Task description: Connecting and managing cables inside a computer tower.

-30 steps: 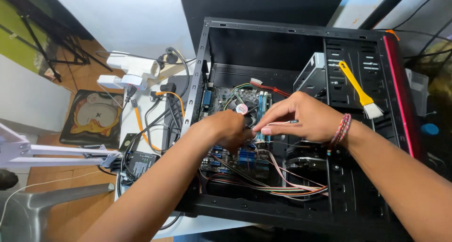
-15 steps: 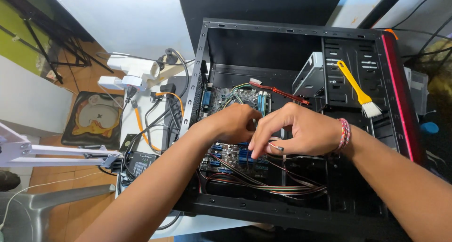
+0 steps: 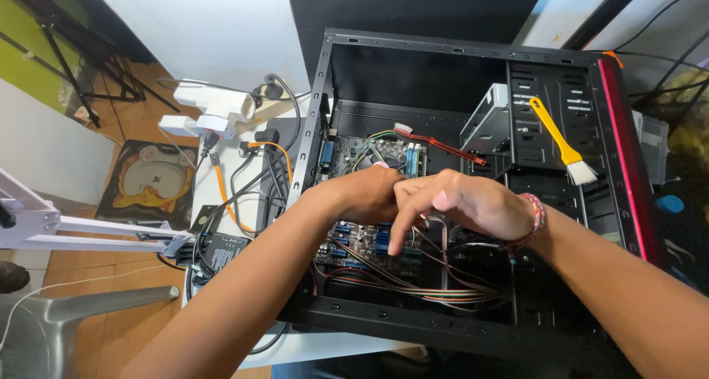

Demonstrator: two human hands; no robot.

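head view. both hands work inside an open black steel computer case [image 3: 628, 165] that lies on its side on a white table [image 3: 214, 202]. the left hand [image 3: 365, 194] is curled over the middle of the green motherboard [image 3: 369, 202]; its grip is hidden by the right hand, so i cannot tell whether it is closed on anything. the right hand [image 3: 461, 202] overlaps it, fingers together and angled down, the forefinger tip at or just above a row of blue connectors [image 3: 384, 240]; it clamps nothing that shows.

risks, as judged: a bundle of thin striped ribbon wires [image 3: 413, 287] runs under both wrists, and a wrist drawn back carelessly could snag it and unseat a plug. bare fingers on exposed board parts could bend pins or pass static. the sheet-metal rims of the case look sharp enough to scrape a forearm.

materials: case, matt painted metal with a glossy red side strip. board, rigid, studded with small plastic blocks. a flat red cable [image 3: 443, 144] crosses above it. a yellow plastic brush [image 3: 565, 154] with pale bristles lies on the perforated drive bay. loose black and orange cables [image 3: 251, 172] crowd the table left of the case.
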